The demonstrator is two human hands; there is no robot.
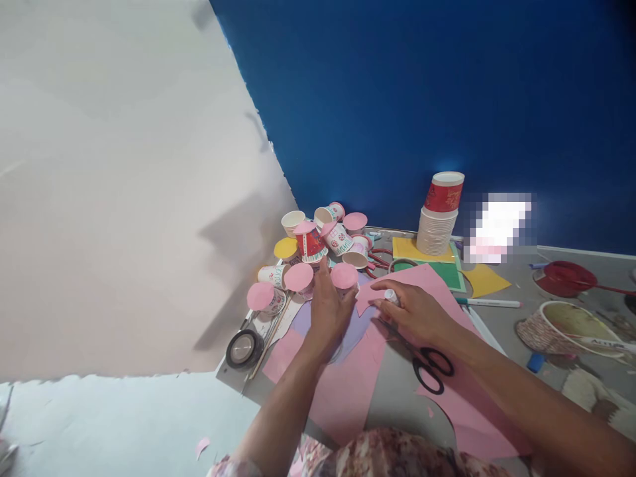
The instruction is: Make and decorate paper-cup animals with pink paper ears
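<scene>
My left hand (328, 301) is closed around a paper cup topped with a pink paper disc (344, 275), thumb at its right side; the fingers partly hide the cup. In my right hand (415, 311) a small white tube (391, 296), which looks like a glue stick, is gripped with its round end up. The right fingertips sit over the pointed edge of a pink paper piece (365, 296). Black-handled scissors (433, 370) lie under and below the right hand, on pink sheets (342, 397). Left of my left hand stands another pink-topped cup (299, 278).
Several decorated cups (312, 245) cluster at the back. A tall cup stack (437, 228) stands near the blue wall. A tape roll (244, 348) lies by the left edge. To the right are a marker (491, 303), a red lid-like item (566, 278) and a rope-wrapped bowl (546, 331).
</scene>
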